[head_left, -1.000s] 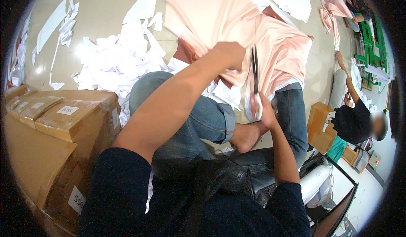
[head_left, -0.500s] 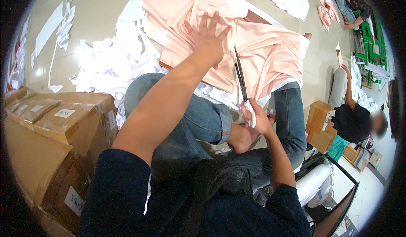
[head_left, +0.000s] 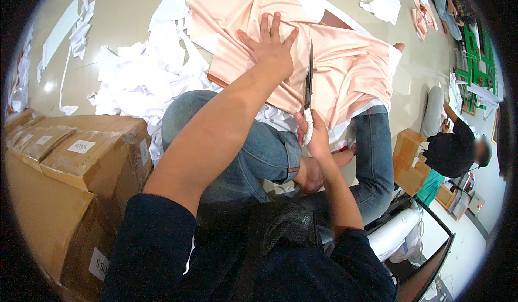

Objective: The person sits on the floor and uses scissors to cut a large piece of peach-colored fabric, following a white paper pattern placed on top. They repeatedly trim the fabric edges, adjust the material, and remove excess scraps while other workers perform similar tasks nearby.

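Pink satin fabric lies spread over the floor and across my lower legs, with white cloth showing at its edges. My left hand rests flat on it, fingers spread. A pair of long scissors with white-wrapped handles is in my right hand, fingers closed round the handles. The dark blades point away from me along a line in the pink fabric, just right of my left hand. They look nearly closed. The far tip meets the cloth, and whether a blade lies under it I cannot tell.
White fabric scraps lie heaped at left. Taped cardboard boxes stand at near left. A smaller open carton is on the right, near another person in a dark shirt. A white cloth piece lies at the far right.
The scissors and my right hand have moved forward, away from me, and the blades have straightened from a leftward slant. My left hand stays flat on the fabric.
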`<move>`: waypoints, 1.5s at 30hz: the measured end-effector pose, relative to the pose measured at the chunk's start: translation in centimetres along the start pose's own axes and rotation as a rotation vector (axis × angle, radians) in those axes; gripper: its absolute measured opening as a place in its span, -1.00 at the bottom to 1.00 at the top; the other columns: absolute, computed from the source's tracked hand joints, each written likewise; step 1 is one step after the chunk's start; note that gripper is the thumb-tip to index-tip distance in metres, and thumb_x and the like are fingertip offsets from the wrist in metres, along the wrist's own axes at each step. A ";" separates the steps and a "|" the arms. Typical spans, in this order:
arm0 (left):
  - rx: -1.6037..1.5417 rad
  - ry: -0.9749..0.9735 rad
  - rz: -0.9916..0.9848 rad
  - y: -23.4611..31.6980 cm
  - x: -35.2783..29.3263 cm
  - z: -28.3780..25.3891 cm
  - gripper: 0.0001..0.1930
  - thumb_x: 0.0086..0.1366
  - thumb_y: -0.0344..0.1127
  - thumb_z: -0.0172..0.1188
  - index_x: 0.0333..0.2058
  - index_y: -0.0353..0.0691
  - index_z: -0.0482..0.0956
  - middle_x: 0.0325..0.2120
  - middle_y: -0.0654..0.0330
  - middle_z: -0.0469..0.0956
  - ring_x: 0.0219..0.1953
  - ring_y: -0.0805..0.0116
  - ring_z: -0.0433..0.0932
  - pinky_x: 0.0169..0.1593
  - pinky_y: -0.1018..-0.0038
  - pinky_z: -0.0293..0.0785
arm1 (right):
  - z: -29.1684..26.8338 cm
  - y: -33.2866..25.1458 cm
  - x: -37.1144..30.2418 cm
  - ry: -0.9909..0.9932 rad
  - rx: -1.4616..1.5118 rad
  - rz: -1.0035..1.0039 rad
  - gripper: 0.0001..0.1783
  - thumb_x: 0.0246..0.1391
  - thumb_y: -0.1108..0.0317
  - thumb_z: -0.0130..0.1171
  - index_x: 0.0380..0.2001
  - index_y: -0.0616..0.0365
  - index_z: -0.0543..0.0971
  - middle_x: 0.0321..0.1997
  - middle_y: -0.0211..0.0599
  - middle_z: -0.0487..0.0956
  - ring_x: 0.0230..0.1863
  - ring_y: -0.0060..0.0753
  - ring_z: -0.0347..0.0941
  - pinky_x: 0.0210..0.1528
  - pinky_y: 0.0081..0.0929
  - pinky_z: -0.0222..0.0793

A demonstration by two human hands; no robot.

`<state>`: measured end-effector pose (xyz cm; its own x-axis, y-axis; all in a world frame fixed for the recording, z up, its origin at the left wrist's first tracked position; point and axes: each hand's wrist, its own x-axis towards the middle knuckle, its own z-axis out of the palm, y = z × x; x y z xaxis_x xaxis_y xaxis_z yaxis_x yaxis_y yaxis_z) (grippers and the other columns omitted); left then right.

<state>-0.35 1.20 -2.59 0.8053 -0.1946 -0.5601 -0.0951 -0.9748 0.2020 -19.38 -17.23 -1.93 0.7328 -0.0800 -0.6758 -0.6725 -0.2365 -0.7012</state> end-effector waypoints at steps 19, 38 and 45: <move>0.010 -0.022 -0.045 0.5 0.1 0.7 0.48 0.14 0.07 0.70 0.71 0.68 -0.38 0.74 0.01 -0.69 0.73 -0.38 -0.68 0.42 -0.89 -0.14 | -0.4 -3.5 3.3 0.022 -0.135 -0.056 -0.34 0.37 -0.23 0.47 -0.03 0.24 0.61 -0.57 -0.54 0.43 -0.68 -0.61 0.35 -0.63 -0.53 0.28; 0.058 -0.089 -0.002 1.2 -1.2 0.0 0.28 0.27 0.22 0.53 0.70 0.76 -0.29 0.74 0.19 -0.76 0.69 -0.60 -0.59 0.31 -1.00 -0.09 | 1.1 -3.0 6.2 0.189 -0.217 -0.068 -0.33 0.34 -0.27 0.48 -0.17 0.23 0.64 -0.58 -0.37 0.55 -0.66 -0.51 0.48 -0.55 -0.39 0.39; 0.070 -0.065 0.001 1.7 -1.3 0.6 0.28 0.25 0.23 0.55 0.70 0.75 -0.26 0.75 0.17 -0.70 0.70 -0.60 -0.50 0.34 -0.99 -0.15 | 0.6 -3.0 6.2 0.174 -0.283 -0.096 -0.42 0.39 -0.19 0.45 -0.11 0.20 0.63 -0.58 -0.39 0.53 -0.60 -0.54 0.51 -0.52 -0.42 0.38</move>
<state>-1.93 -0.27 -2.03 0.7655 -0.2002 -0.6114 -0.1387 -0.9794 0.1471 -12.94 -16.41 -4.17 0.8147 -0.2023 -0.5435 -0.5616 -0.5086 -0.6526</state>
